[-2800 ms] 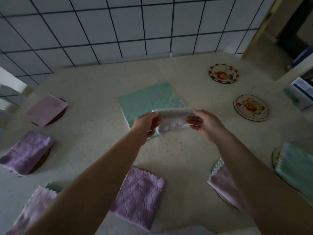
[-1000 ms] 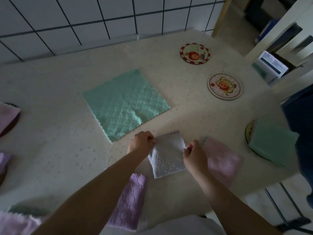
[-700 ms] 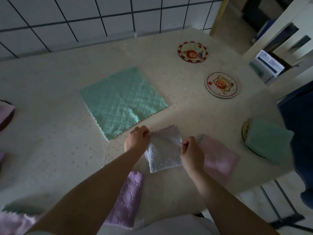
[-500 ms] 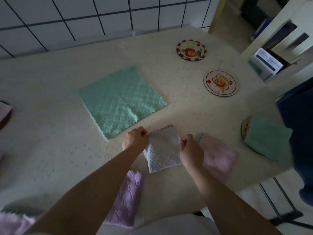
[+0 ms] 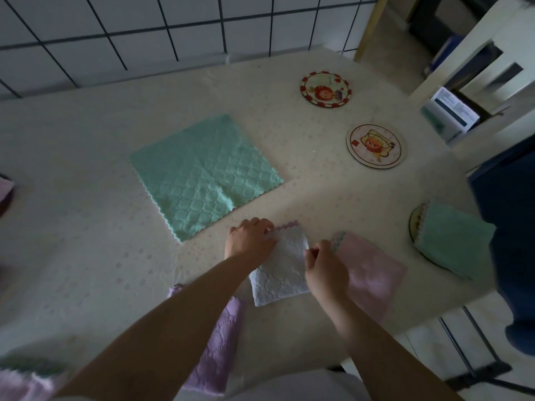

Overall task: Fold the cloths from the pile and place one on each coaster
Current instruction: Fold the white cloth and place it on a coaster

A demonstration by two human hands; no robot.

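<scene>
White cloth [image 5: 279,270]: no longer held up in the air over the green cloth [image 5: 207,176] as 2.8 s ago; now folded smaller, flat on table [image 5: 86,227] near front edge, just beside pink cloth [image 5: 370,273]. Left hand [image 5: 249,241]: down on cloth's far left corner, fingers curled over the edge. Right hand [image 5: 325,266]: pinches right edge. Over last second, only slight shift of both hands on the cloth.

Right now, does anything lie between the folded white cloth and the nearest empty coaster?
Nothing visible does. From the white cloth, held by both hands, only bare table leads to the empty coaster.
</scene>
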